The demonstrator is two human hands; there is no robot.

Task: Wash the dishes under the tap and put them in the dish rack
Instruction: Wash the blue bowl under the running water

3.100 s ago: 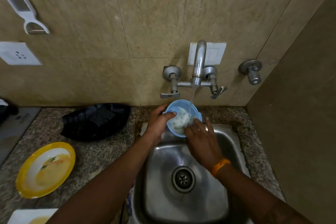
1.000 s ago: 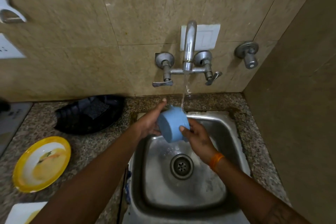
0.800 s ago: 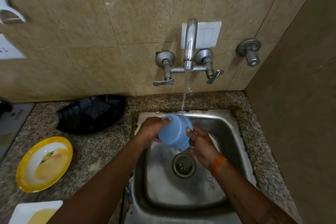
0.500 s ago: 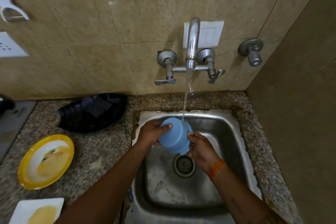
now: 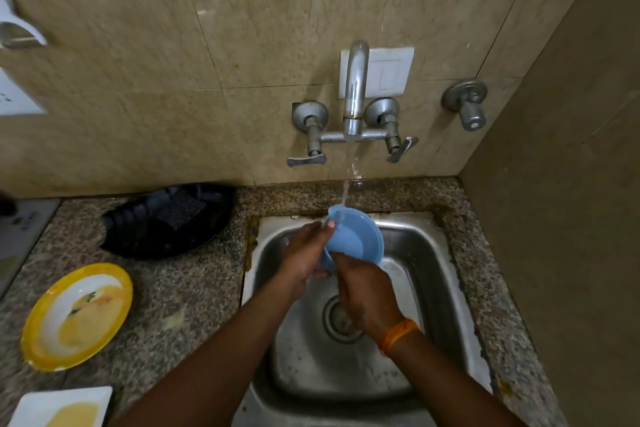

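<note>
A small blue bowl [image 5: 358, 236] is held over the steel sink [image 5: 433, 274], its opening turned up and toward the wall. Water runs from the wall tap [image 5: 354, 90] onto its far rim. My left hand [image 5: 304, 253] grips the bowl's left side, thumb on the rim. From below, my right hand [image 5: 363, 288] holds its near edge; an orange band is on that wrist. The bowl's underside is hidden by both hands.
A black ribbed tray [image 5: 166, 218] lies on the granite counter left of the sink. A soiled yellow-rimmed plate [image 5: 78, 315] and a soiled white square plate [image 5: 59, 407] sit nearer at left. A beige side wall [image 5: 571, 218] closes the right.
The bowl has been turned over from bottom-up to opening-up under the stream. Both hands shifted their hold with it and stayed above the sink.
</note>
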